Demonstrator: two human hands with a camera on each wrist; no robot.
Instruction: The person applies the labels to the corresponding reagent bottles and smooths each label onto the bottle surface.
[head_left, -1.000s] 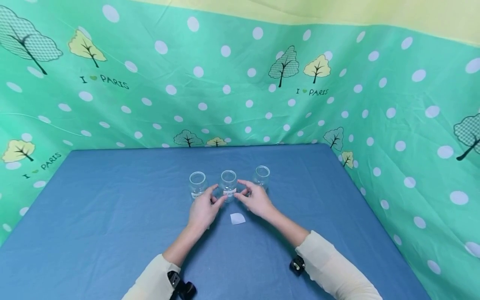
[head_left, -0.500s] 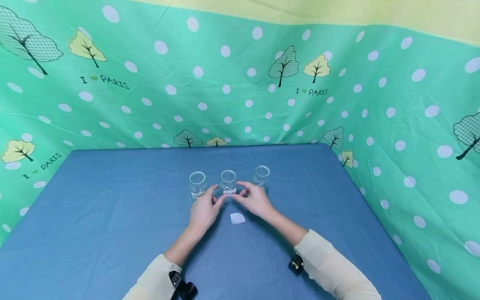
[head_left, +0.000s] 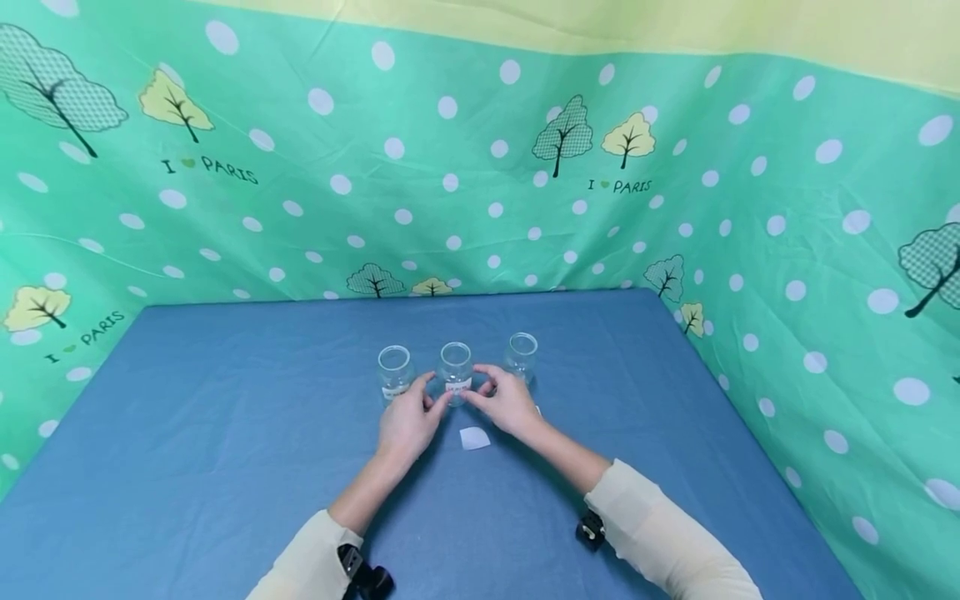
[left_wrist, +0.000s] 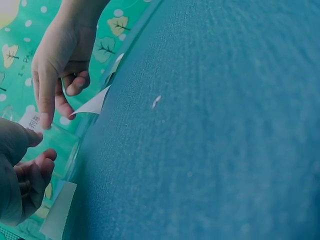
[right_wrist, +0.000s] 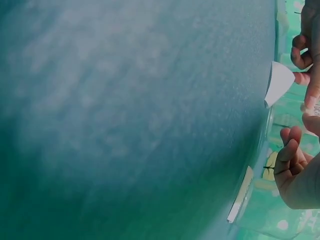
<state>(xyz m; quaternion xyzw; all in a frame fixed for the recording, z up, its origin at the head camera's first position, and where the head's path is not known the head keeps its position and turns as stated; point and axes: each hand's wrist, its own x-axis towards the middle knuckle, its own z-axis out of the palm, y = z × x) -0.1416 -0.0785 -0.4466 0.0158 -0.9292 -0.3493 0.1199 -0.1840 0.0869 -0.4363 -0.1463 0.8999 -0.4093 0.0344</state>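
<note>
A clear glass jar (head_left: 455, 358) stands upright on the table, the middle one of three, with a white label (head_left: 458, 387) bearing dark writing on its front. From the left side my left hand (head_left: 405, 423) holds this jar, index finger at its side and thumb at the label's lower left. On the other side my right hand (head_left: 512, 404) holds it likewise, its thumb pressing the label near the right end. In the left wrist view both thumbs meet close together at the label; the jar is partly hidden by the hands.
A second labelled jar (head_left: 394, 360) stands to the left, partly behind my left hand. The third jar (head_left: 522, 350) is behind my right hand. In front lies a curled white paper piece (head_left: 474, 438). A blue cloth (head_left: 225, 433) covers the table; a green patterned curtain (head_left: 450, 200) surrounds it.
My right thumb has slid slightly left and down along the label. The left hand stays nearly still, and the jars keep their places; the head view tilts a little.
</note>
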